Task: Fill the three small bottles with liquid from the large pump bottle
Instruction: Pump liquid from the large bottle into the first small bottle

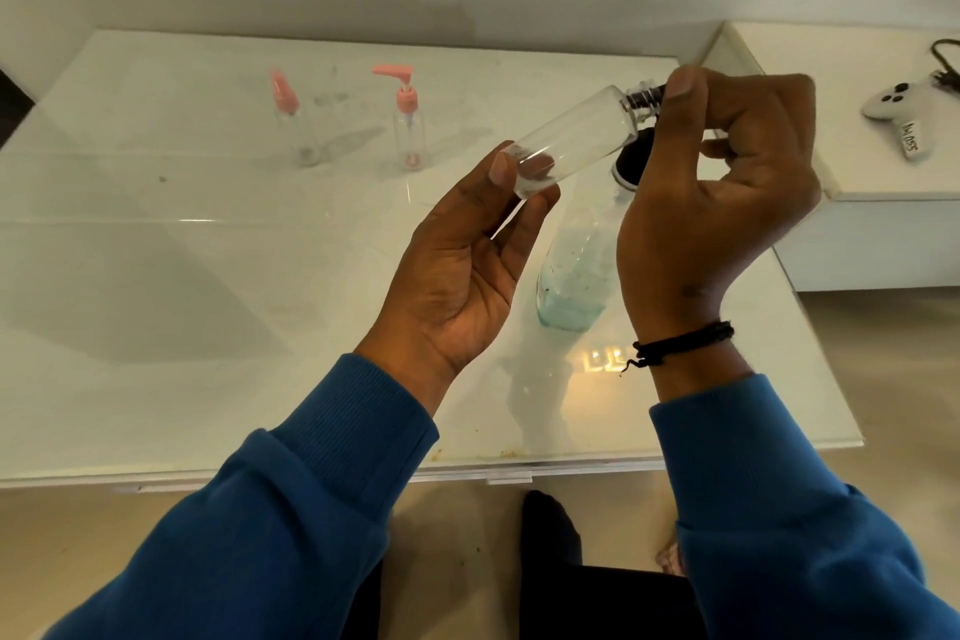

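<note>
Your left hand (467,270) pinches the empty small bottle (569,140) only at its base while your right hand (727,182) grips its cap (647,96), so twisting could slip it onto the bench (208,234).

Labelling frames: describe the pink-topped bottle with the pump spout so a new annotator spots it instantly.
Start at the white glass table and look to its far side, left of the raised hands. Two small clear bottles stand there; take the right-hand one, the pump bottle. Its pink top has a sideways spout, while the spray bottle has a plain rounded pink cap.
</note>
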Demonstrator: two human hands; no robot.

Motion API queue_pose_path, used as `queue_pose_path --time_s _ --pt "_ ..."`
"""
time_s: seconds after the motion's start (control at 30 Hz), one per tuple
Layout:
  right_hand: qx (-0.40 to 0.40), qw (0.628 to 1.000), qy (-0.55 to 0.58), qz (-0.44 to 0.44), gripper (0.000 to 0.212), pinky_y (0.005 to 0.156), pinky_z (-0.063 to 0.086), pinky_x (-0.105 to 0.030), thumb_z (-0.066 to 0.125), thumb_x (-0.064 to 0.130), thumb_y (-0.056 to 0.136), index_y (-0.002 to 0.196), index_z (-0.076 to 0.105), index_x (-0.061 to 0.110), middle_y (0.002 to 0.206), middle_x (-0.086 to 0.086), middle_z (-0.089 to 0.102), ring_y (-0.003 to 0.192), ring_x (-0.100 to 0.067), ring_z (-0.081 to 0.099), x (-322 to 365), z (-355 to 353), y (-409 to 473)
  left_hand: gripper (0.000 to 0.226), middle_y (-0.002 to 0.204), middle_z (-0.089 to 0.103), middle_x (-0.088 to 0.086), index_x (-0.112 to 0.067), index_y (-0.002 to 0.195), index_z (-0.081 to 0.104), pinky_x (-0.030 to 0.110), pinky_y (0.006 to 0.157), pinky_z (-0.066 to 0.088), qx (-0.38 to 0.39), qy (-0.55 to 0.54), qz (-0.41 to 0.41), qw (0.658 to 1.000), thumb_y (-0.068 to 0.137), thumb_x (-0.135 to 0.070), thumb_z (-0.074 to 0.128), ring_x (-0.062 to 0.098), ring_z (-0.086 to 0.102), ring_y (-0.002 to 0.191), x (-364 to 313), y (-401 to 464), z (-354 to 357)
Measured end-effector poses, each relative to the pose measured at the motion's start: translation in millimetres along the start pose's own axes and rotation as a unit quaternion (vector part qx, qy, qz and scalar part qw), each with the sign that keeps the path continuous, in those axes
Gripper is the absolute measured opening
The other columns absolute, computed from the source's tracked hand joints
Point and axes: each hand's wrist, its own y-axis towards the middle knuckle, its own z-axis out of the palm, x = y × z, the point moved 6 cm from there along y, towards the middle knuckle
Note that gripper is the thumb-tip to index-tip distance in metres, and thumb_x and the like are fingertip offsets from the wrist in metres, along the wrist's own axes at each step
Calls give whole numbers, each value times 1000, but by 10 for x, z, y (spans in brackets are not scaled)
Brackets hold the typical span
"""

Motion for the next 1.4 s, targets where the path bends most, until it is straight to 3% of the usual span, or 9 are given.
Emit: queue_pose_path --time_s 0.13,0.3,0.47,0.7,0.87,0.97,1.1,1.2,1.4 --pt "-13 999 -31 -5 26 61 48 -37 68 9 94 70 66 2 71 -10 60 72 -17 54 25 -1 25 37 109 73 16 -3 108 70 24 69 59 0 -1 1 1000 72 -13 72 25 72 96 -2 -4 7" --pt "-2 1000 -22 -6 23 65 46 -50 66 8 96 74 67 2 75 -5 60 78 -9 52 -5 -21 -71 32 108 73 15 -4 105 71 25 73 59 -6 4 7 1000 74 -12 71 25 70 102 -22 -2 -18" --pt "-3 999 -35 0 28 63 45 -43 67 11 94 68 64 3 68 -12 61 73 -13 50 -6 -4 30 28 107 73 15 -4 104 71 28 78 60 4 2 14 1000 77 -10 68 25 71 99 -29 2 14" --pt "12 1000 -15 -2 26 66 41 -28 65 6 96 71 66 1 72 -12 60 77 -11 50 -24 0 -40 33 118 69 18 -3 111 68 36 96 56 6 -36 20 999 78 -5 67 27 70 106 -16 2 4" --pt "14 999 -40 -6 31 63 41 -30 66 12 95 66 64 0 69 -13 60 72 -22 54 -4 24 41 35 124 67 18 -3 113 68 36 98 54 17 -39 23 999 78 -6 67 28 69 108 -21 0 21" --pt "14 999 -38 -4 29 63 42 -32 66 11 95 68 64 0 70 -13 59 72 -20 53 -21 21 11 40 132 63 19 -3 115 67 37 102 51 15 -43 19 999 76 -6 71 30 65 117 -5 4 4" --pt "20 1000 -19 8 26 64 42 -31 66 8 96 71 65 2 72 -11 61 77 -8 49 -40 21 -54 52 129 65 19 -2 114 68 37 100 54 20 -58 19 998 64 -4 81 29 66 116 -15 15 -7" --pt "18 1000 -15 8 29 63 41 -29 66 9 95 68 63 -1 69 -15 59 74 -14 50 -42 28 3 53 124 68 18 -2 113 68 36 99 54 24 -55 16 998 61 -4 82 28 68 112 -8 20 9" --pt "14 1000 10 4 26 65 40 -19 65 3 95 69 64 0 70 -14 57 76 1 46 -47 19 -23 52 114 69 16 0 111 68 26 72 60 12 -54 -20 998 62 -11 82 24 69 102 49 3 -15"
